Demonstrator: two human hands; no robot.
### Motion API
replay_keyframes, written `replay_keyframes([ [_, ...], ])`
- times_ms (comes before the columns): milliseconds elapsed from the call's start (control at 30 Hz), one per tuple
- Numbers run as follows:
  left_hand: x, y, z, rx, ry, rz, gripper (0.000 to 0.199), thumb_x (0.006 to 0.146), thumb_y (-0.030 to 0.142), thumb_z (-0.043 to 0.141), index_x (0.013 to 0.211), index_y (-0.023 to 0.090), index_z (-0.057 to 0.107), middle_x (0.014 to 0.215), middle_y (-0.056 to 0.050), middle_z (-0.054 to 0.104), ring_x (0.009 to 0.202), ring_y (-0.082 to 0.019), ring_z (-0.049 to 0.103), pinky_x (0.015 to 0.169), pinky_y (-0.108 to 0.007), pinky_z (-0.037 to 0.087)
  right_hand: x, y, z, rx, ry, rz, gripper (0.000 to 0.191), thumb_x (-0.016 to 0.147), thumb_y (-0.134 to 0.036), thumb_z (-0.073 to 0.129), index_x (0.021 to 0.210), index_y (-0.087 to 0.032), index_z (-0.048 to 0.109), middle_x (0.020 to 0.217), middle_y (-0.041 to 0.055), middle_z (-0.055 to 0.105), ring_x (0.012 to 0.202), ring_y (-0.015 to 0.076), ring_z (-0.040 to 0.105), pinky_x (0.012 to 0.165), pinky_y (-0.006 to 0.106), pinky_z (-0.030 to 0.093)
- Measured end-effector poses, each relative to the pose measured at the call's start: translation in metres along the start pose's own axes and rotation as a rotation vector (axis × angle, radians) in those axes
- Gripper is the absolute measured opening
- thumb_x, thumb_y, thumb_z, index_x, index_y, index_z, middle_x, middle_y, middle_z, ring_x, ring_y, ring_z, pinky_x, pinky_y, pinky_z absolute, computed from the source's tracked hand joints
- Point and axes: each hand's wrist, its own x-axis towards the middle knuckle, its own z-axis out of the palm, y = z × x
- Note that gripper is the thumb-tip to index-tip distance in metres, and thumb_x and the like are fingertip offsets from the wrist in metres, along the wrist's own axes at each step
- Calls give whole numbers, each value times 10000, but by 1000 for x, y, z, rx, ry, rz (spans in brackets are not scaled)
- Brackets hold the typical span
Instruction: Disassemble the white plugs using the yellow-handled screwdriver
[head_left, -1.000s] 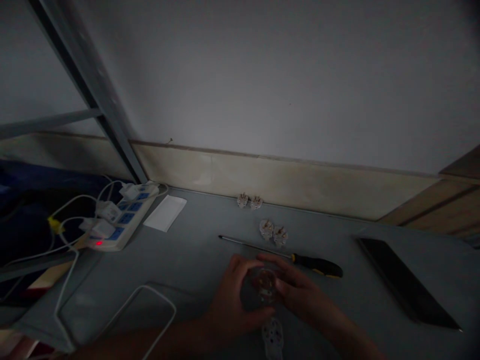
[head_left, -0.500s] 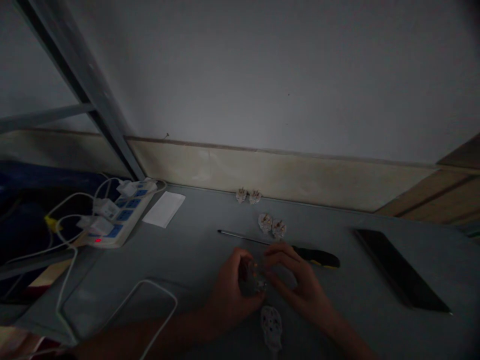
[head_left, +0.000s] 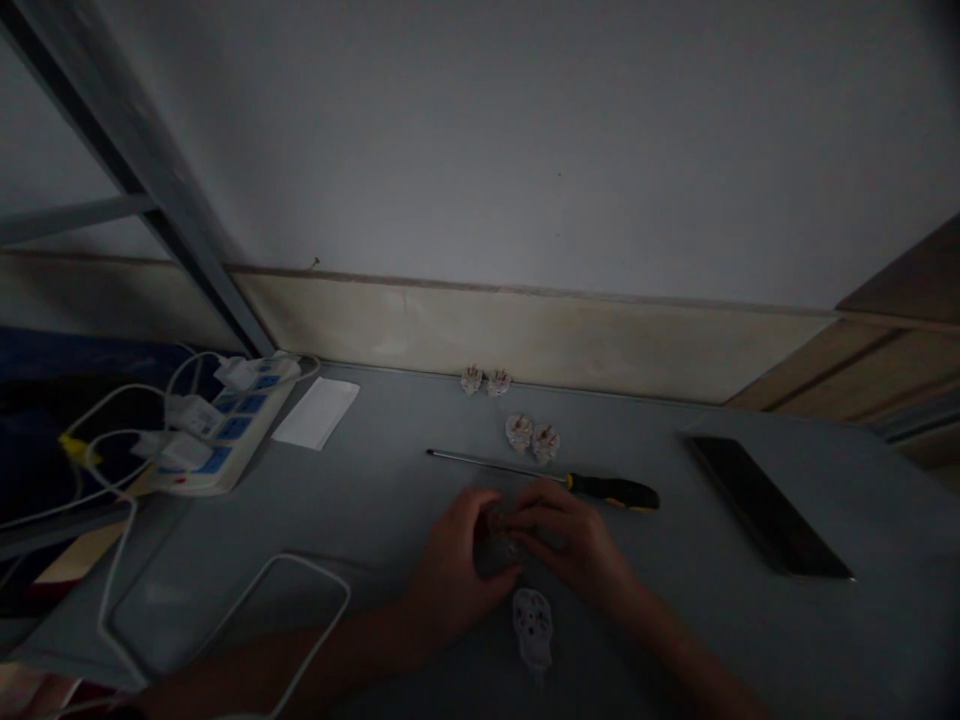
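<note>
Well, at our grey table (head_left: 375, 470), our left hand (head_left: 454, 570) and right hand (head_left: 570, 540) meet, fingers clamped around a dark plug (head_left: 499, 535), partly hidden, with a screwdriver (head_left: 600, 490) just beyond and a white casing (head_left: 532, 628) just nearer.

The bare left hand (head_left: 456, 570) and bare right hand (head_left: 570, 540) cup close together, fingers (head_left: 544, 507) curled inward, while the left forearm (head_left: 330, 665) and right forearm (head_left: 675, 645) slant toward each other.

Screwdriver handle (head_left: 615, 491) black and yellow, power strip (head_left: 240, 425) white and blue
</note>
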Motion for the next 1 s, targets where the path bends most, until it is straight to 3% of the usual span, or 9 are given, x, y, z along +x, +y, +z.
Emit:
replay_keyframes([
  [267, 2, 3, -4, 45, 4, -3, 463, 652, 97, 722, 1076, 194, 564, 960, -21, 619, 854, -204, 593, 759, -319, 476, 4, -9, -14, 27, 31, 46, 110, 831, -296, 674, 799, -222, 749, 827, 65, 654, 661, 137, 611, 578, 261, 511],
  [400, 2, 3, -4, 36, 13, -34, 455, 664, 118, 727, 1082, 204, 568, 945, -19, 624, 836, -200, 593, 752, -318, 485, 6, -7, -24, 51, 118, 179, 159, 813, -348, 671, 785, -209, 741, 858, 70, 657, 639, 134, 598, 572, 270, 505],
  [633, 1, -1, -2, 9, 14, -10, 476, 673, 104, 715, 1113, 204, 565, 998, -37, 632, 886, -218, 605, 784, -339, 493, 3, 16, -12, 3, 110, 327, 111, 786, -284, 666, 817, -222, 753, 751, 52, 711, 641, 180, 653, 578, 288, 500],
  [1000, 0, 2, -3, -29, -4, 7, 477, 694, 110, 717, 1138, 202, 571, 1032, -48, 641, 894, -218, 615, 790, -349, 506, 5, 18, -12, -115, 107, 258, 140, 829, -228, 596, 842, -217, 735, 825, 49, 711, 774, 196, 663, 725, 320, 501],
])
